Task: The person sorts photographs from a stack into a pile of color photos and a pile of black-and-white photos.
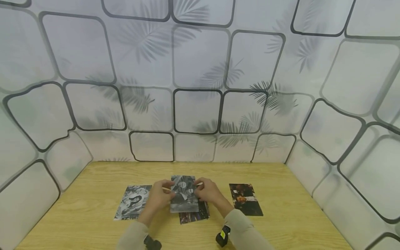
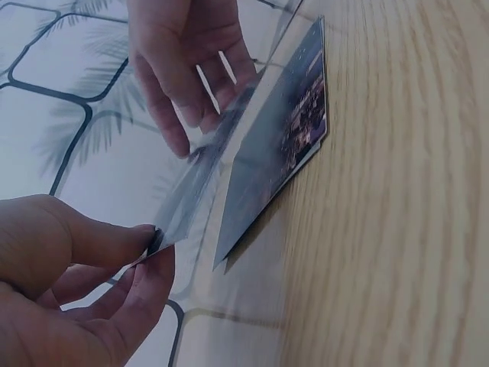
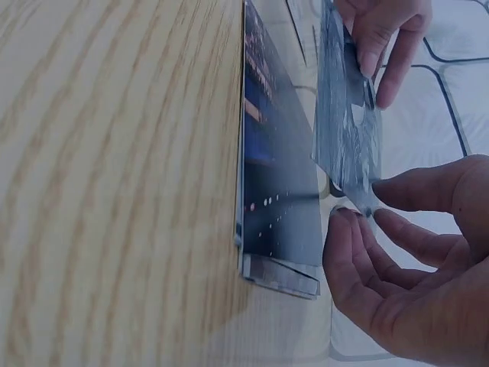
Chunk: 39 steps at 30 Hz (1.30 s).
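A black-and-white photo print (image 1: 183, 199) is held up by its two sides over the middle of the table. My left hand (image 1: 158, 197) pinches its left edge between thumb and fingers, which the left wrist view shows closely. At the opposite edge, my right hand (image 1: 210, 191) has its thumb and fingertips (image 3: 386, 191) on the print. Below it lies a small stack of photo prints (image 2: 294, 134), the top one dark and colourful, partly covered in the head view. A gap separates the held print from this stack.
Left of my hands lies another black-and-white print (image 1: 132, 203), partly behind the left wrist. A dark colour print (image 1: 248, 205) lies to the right. The wood-grain table (image 1: 78, 211) is bounded by patterned curtain-like walls (image 1: 197, 111) at the back and sides.
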### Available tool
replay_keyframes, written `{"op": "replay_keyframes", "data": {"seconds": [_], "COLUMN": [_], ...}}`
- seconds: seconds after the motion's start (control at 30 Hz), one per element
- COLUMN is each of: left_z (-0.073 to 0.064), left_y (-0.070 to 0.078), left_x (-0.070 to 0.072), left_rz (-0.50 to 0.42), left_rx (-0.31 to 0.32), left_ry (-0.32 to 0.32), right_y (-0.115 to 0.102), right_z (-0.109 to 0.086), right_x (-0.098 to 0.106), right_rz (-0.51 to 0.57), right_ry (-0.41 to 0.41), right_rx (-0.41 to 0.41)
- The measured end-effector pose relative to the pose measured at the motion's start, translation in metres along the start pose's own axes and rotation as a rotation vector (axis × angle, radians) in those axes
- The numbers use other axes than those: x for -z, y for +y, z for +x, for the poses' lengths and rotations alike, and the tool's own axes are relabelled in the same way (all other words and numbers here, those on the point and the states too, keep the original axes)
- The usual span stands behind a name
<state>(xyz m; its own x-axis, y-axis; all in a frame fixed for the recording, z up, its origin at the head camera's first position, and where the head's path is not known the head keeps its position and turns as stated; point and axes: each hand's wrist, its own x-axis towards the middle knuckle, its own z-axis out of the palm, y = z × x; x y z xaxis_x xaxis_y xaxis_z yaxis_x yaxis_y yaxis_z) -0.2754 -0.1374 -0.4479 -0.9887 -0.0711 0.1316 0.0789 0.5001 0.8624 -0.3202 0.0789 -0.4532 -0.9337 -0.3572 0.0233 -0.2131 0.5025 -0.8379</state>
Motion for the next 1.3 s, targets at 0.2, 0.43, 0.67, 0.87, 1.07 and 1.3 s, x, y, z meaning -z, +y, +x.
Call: {"op": "replay_keyframes", "data": {"seconds": [0.2,0.43,0.67,0.87,1.07,1.3], "left_z": [-0.002,-0.004,-0.008,-0.008,-0.006,-0.008], "left_y": [-0.007,-0.014,-0.015,-0.020,-0.024,-0.028], "left_x": [0.012,0.026,0.038,0.047,0.055,0.064], "left_rz": [0.018,0.025,0.092,0.125,0.168,0.176], "left_rx": [0.002,0.020,0.016,0.018,0.021,0.024], "left_ry": [-0.023,-0.051,-0.058,-0.071,-0.063,-0.067], "right_y": [-0.007,-0.015,-0.022,-0.027,-0.030,-0.031], "right_z": [0.001,0.002,0.002,0.005,0.009,0.013], "right_x": [-0.007,-0.019,-0.032,-0.040,-0.048,-0.058], "right_rz": [0.090,0.101,0.079,0.047,0.014,0.069], "right_ry": [-0.017,-0.015,-0.003,0.003,0.006,-0.024], "right_rx": [0.007,0.015,0.016,0.013,-0.003,0.011]}}
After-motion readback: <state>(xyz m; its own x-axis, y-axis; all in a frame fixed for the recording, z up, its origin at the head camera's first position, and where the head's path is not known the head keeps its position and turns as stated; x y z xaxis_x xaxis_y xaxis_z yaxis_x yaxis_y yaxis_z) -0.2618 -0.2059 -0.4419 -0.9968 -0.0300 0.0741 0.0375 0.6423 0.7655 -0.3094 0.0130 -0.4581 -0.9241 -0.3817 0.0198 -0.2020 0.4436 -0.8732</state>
